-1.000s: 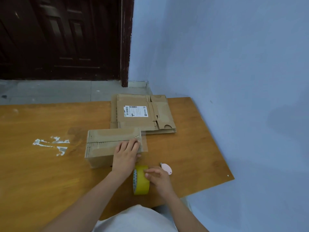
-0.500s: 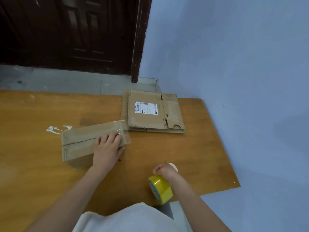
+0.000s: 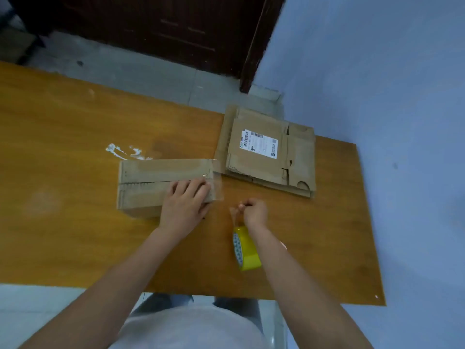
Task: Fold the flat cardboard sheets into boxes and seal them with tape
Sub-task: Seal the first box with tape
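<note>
A folded brown cardboard box (image 3: 148,185) lies on the wooden table (image 3: 75,235), with clear tape along its top that overhangs its right end. My left hand (image 3: 185,205) presses flat on the box's right end. My right hand (image 3: 253,212) pinches the loose end of a clear tape strip pulled from the yellow tape roll (image 3: 245,249), which stands on edge under my right wrist. A stack of flat cardboard sheets (image 3: 266,152) with a white label lies behind, at the table's back right.
White paint smears (image 3: 125,151) mark the table behind the box. The table's right edge meets a blue wall (image 3: 377,84). A dark wooden door (image 3: 163,28) and grey floor lie beyond. A small pink object (image 3: 283,245) peeks out beside my right forearm.
My right hand has gone from gripping the roll to pinching a strip drawn off it, farther forward. The left hand stays on the box. The view has shifted.
</note>
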The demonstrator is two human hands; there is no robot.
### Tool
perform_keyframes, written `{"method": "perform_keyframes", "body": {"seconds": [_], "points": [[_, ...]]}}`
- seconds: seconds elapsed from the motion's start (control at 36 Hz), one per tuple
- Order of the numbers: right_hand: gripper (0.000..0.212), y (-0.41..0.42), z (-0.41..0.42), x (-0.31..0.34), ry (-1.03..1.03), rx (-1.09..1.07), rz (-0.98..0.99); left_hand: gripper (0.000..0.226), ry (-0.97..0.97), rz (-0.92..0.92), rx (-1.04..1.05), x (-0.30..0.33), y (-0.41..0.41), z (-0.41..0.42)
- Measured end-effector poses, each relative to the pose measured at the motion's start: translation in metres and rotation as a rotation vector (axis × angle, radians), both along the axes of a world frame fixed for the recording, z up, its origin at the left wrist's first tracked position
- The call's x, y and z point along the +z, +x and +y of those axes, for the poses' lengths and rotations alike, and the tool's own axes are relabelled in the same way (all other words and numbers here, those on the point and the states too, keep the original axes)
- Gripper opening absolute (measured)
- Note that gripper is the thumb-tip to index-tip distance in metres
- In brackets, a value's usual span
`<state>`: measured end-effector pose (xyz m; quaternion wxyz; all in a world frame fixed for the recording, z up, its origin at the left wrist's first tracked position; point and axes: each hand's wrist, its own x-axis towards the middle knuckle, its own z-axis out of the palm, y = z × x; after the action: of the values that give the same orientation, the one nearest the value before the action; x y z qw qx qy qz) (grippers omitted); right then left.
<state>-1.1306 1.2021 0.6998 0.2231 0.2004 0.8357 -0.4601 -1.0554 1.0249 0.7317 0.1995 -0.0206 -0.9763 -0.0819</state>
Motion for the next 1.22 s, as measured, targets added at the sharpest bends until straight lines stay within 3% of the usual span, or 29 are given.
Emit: {"method": "perform_keyframes", "body": {"seconds": [0.08,0.19,0.36,0.56,0.64,0.75,0.83,0.89,1.08,1.22], "points": [[0.040,-0.025,-0.018,0.001,-0.031,0.031,0.051,0.047,-0.010,-0.013,0.005,0.001,-0.001,0.000],[0.038,-0.041,-0.029,-0.014,-0.005,0.128,-0.091,0.046,-0.010,-0.047,0.001,0.000,-0.001,-0.002],[0.042,-0.047,-0.023,-0.006,-0.047,0.420,-0.152,0.047,0.003,-0.065,0.009,-0.002,-0.001,-0.002],[0.053,-0.053,-0.024,-0.011,-0.032,0.500,-0.088,0.047,0.027,-0.067,0.010,-0.002,-0.001,-0.002],[0.046,-0.055,-0.025,-0.009,-0.025,0.534,-0.112,0.047,0.035,-0.076,0.011,-0.001,-0.002,-0.002],[0.039,-0.064,-0.024,-0.008,0.099,0.679,-0.131,0.045,0.047,-0.079,0.014,-0.002,-0.002,-0.002],[0.021,-0.067,-0.024,-0.013,0.342,0.901,0.090,0.046,0.050,-0.077,0.017,-0.003,-0.002,-0.001],[0.013,-0.067,-0.024,-0.014,0.412,0.967,0.132,0.047,0.049,-0.069,0.021,-0.003,-0.002,0.000],[0.048,-0.071,-0.032,-0.011,0.478,1.002,0.117,0.046,0.044,-0.047,0.023,-0.002,-0.001,0.000],[0.034,-0.069,-0.033,-0.008,0.546,0.940,0.166,0.048,0.045,-0.072,0.027,0.000,-0.001,0.000]]}}
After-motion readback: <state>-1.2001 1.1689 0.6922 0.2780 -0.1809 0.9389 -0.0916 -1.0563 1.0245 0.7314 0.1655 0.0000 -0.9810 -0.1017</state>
